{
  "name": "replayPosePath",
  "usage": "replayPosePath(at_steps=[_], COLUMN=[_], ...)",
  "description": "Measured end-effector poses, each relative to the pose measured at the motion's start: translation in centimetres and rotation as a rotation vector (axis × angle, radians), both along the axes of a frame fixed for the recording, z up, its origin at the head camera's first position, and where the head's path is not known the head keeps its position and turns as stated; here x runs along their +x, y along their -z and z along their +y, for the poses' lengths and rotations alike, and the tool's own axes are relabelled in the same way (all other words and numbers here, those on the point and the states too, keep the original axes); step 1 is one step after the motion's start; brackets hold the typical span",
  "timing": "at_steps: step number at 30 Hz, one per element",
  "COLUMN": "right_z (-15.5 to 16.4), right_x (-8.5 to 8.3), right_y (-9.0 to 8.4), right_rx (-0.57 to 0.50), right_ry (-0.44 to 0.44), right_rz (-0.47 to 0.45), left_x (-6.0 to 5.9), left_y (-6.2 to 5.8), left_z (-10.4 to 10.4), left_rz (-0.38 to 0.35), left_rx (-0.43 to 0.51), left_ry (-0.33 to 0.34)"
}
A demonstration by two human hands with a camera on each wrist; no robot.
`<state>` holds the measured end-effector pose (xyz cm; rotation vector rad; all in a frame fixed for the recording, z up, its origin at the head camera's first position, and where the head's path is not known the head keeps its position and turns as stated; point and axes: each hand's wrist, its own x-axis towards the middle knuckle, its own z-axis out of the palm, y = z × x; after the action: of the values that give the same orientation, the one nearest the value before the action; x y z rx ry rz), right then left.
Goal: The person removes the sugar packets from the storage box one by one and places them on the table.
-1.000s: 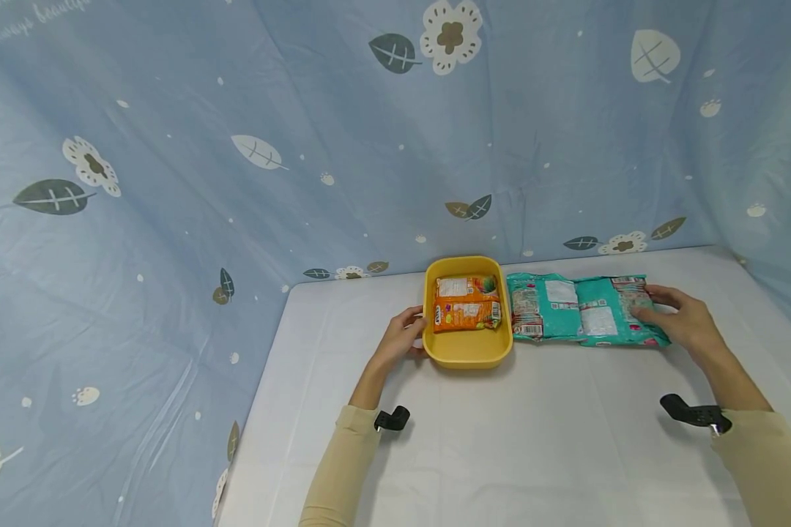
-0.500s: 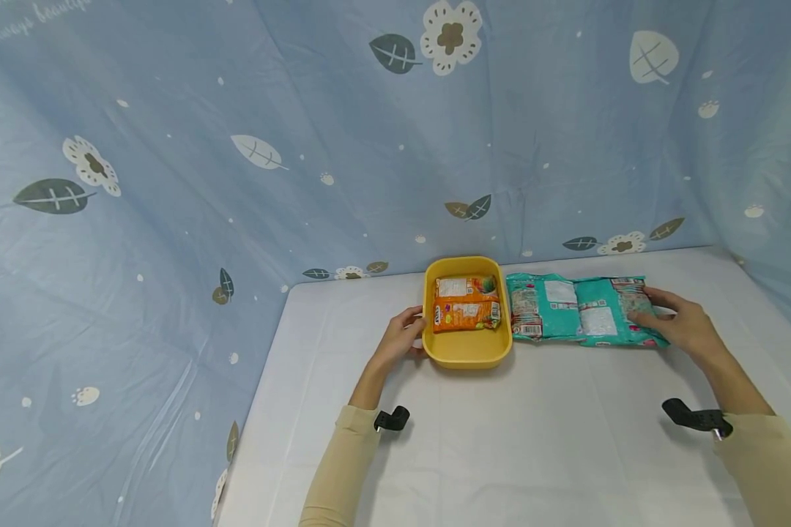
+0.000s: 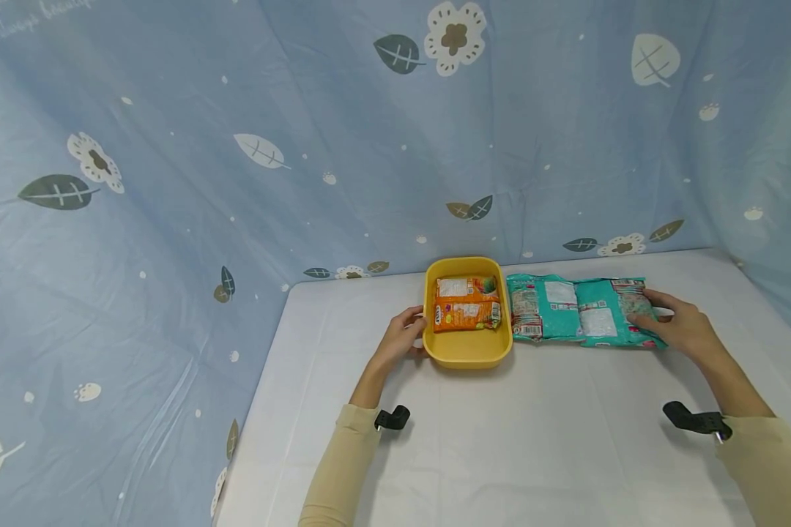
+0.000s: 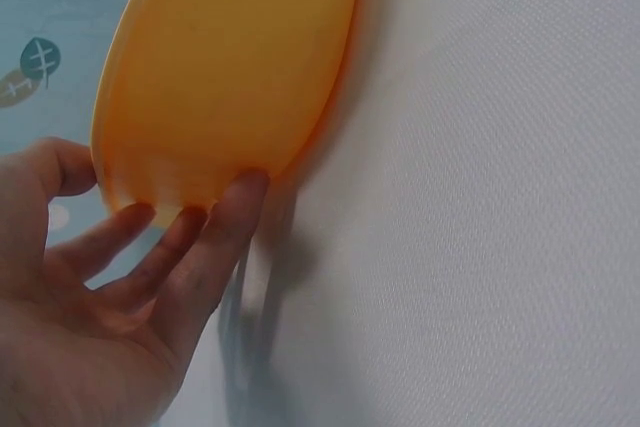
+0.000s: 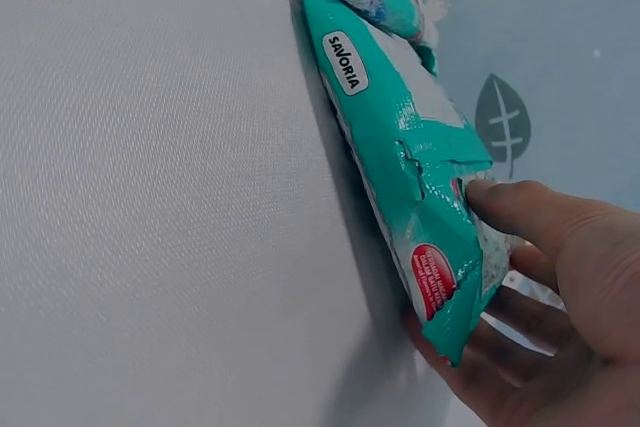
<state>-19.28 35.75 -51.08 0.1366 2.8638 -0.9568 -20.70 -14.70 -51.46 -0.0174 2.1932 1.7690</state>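
A yellow plastic container (image 3: 469,354) stands near the back of the table in the head view, with orange packets (image 3: 466,315) lying inside. My left hand (image 3: 398,340) touches its left outer wall; in the left wrist view the fingertips (image 4: 245,187) spread against that wall. To the right of the container lie two teal packets side by side. My right hand (image 3: 684,328) holds the right-hand teal packet (image 3: 600,311) at its right end. The right wrist view shows the thumb (image 5: 500,202) on top and the other fingers at the packet's lower side.
The left-hand teal packet (image 3: 554,311) lies between the container and the held packet. A white cloth (image 3: 501,446) covers the table. Blue patterned curtain (image 3: 349,205) hangs close behind and to the left. A black wrist mount (image 3: 392,418) juts from each sleeve.
My right hand has shifted slightly left and toward me on the teal packet. The left hand, the container and the packets stay about where they were.
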Motion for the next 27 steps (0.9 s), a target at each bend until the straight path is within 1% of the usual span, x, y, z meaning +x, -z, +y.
replayPosePath(at_steps=[8,14,23,27], right_z=[-0.1,-0.2,-0.3,-0.4], right_x=[0.0,0.1,0.3,0.2], right_y=[-0.4,-0.9,-1.6,-1.9], right_rx=[0.044,0.06,0.081,0.094], right_ry=[-0.066,-0.087,-0.141,-0.152], right_rz=[0.007,-0.014,-0.013,-0.014], left_x=[0.0,0.1,0.0,0.2], left_y=[-0.1,-0.1,0.1,0.1], left_z=[0.0,0.0,0.0,0.0], left_rz=[-0.005,-0.007,0.005,0.005], left_rx=[0.011,0.004,0.004,0.005], left_ry=[0.007,0.006,0.0,-0.001])
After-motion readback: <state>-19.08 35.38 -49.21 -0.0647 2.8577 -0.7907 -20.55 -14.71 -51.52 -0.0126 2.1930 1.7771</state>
